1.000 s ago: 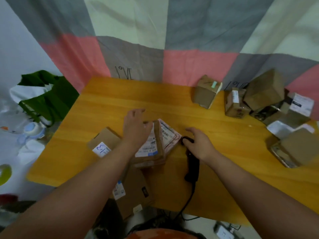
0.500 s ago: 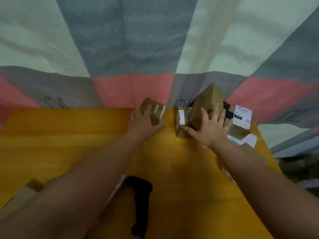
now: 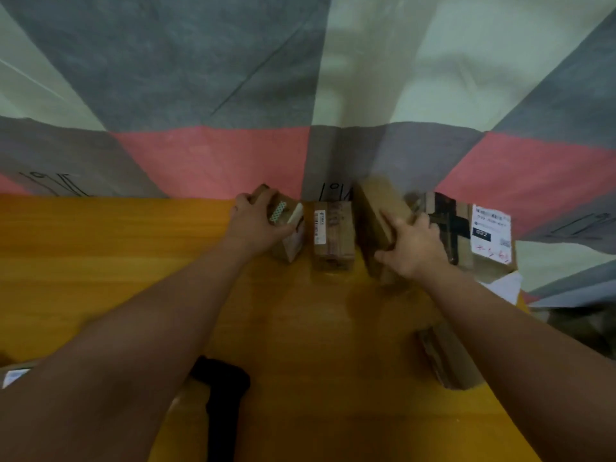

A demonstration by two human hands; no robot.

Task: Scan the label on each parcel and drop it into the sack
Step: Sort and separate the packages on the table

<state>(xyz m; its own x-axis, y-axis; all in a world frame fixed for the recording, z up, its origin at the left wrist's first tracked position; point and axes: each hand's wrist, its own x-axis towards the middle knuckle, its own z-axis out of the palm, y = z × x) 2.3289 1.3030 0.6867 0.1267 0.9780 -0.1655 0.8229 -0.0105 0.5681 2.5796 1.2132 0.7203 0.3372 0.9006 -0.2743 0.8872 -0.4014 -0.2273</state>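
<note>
Table [image 3: 100,261]: yellow wood, backed by a cloth [image 3: 206,161] of grey, pink and cream patches. Far edge, left to right: small box [image 3: 289,243], brown, with a patterned tape strip on top, gripped by the left hand [image 3: 256,226], whose fingers curl over its top and far side; middle box [image 3: 335,235], standing free on the table just beside the small box, with a narrow white label on its left part; tall box [image 3: 376,211], plain brown, tilted and blurred, gripped by the right hand [image 3: 413,250], fingers hooked over its upper right edge, thumb on its near side; taped box [image 3: 446,221], crossed with dark tape, bearing a large white label with red handwriting, close behind the right hand. Near right: near box [image 3: 446,361], partly hidden under the right forearm. Near centre: scanner [image 3: 223,398], black, lying on the table between the forearms, untouched. Lower left edge: corner box [image 3: 13,376], only a labelled corner showing.
</note>
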